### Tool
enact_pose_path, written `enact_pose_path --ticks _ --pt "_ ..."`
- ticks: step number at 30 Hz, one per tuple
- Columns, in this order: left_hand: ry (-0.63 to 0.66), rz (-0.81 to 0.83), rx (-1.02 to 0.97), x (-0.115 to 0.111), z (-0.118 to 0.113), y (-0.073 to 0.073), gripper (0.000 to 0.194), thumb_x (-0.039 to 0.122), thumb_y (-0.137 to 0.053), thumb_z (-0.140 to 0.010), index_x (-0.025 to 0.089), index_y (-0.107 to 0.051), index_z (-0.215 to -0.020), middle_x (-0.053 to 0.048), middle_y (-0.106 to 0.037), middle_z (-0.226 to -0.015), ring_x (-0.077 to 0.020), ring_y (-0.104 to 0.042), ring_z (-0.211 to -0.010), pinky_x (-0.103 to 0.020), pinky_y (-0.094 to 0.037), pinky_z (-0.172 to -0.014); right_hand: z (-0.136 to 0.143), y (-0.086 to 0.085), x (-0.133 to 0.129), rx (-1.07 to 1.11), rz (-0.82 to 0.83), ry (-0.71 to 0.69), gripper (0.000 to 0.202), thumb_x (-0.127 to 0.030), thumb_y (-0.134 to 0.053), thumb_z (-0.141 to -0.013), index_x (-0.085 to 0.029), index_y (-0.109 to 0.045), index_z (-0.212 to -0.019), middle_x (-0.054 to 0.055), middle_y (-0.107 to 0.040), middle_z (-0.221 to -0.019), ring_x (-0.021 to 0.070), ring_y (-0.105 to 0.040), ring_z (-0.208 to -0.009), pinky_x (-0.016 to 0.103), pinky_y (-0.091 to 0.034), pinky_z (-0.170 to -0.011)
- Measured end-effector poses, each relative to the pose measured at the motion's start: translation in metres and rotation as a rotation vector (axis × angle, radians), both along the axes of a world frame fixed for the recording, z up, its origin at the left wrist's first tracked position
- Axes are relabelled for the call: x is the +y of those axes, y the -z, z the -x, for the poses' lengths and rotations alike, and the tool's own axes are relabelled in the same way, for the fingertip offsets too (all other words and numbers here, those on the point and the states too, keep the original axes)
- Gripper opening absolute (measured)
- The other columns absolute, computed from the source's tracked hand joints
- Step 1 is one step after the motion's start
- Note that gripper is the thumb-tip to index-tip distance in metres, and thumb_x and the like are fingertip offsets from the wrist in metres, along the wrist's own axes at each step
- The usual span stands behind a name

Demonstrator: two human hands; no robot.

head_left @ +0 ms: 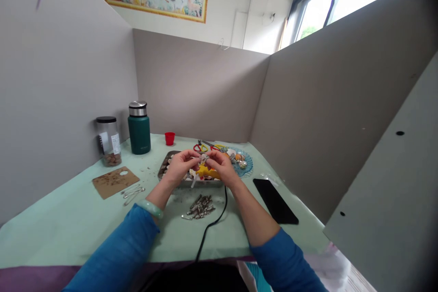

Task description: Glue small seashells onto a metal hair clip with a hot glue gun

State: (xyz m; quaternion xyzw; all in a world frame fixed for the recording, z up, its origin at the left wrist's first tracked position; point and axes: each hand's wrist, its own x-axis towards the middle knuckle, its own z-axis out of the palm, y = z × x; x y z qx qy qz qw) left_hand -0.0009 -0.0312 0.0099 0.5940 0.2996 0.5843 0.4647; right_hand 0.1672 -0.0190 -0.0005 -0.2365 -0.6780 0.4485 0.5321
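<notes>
Above the metal tray [160, 174], my left hand [182, 166] and my right hand [222, 167] meet with fingers pinched. Between their fingertips is a small whitish-grey piece [204, 159], too small and partly covered to name. Just below it, a yellow glue gun [207, 172] lies over the tray, its pale nozzle pointing down left; a black cord [215, 222] runs from there to the table's front edge. Small shell-like pieces [166, 164] fill the tray. Nearer to me lies a pile of silvery metal clips [201, 206].
A blue plate [249, 164] with decorated pieces, scissors [200, 147] and a red cup [169, 138] stand behind. Left are a green flask [139, 130], a jar [110, 143], cardboard [116, 182] and safety pins [132, 193]. A black phone-like slab [275, 201] lies right. Partitions [201, 86] enclose the table.
</notes>
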Motion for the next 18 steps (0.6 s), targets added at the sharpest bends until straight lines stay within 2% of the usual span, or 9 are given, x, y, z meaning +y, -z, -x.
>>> enact_pose_path --ticks 11,18 --pt "0.008 -0.008 -0.01 0.0029 0.0011 0.0023 0.027 0.03 -0.076 -0.061 0.014 -0.058 -0.074 0.002 -0.06 -0.06 -0.0089 -0.054 -0.048 -0.021 -0.044 -0.049 -0.0002 0.0013 0.0006 0.048 0.008 -0.014 0.025 -0.034 -0.069 -0.07 -0.018 -0.057 -0.086 -0.001 -0.06 -0.081 0.0092 -0.053 -0.065 0.024 -0.046 -0.063" --pt "0.016 -0.009 -0.008 0.0021 0.0017 0.0024 0.027 0.029 -0.075 -0.062 0.014 -0.057 -0.076 0.003 -0.059 -0.059 -0.0081 -0.053 -0.048 -0.02 -0.042 -0.048 0.0 0.0032 0.0019 0.046 -0.012 0.004 0.028 -0.034 -0.071 -0.067 -0.019 -0.054 -0.083 0.001 -0.06 -0.09 0.0107 -0.055 -0.071 0.025 -0.047 -0.065"
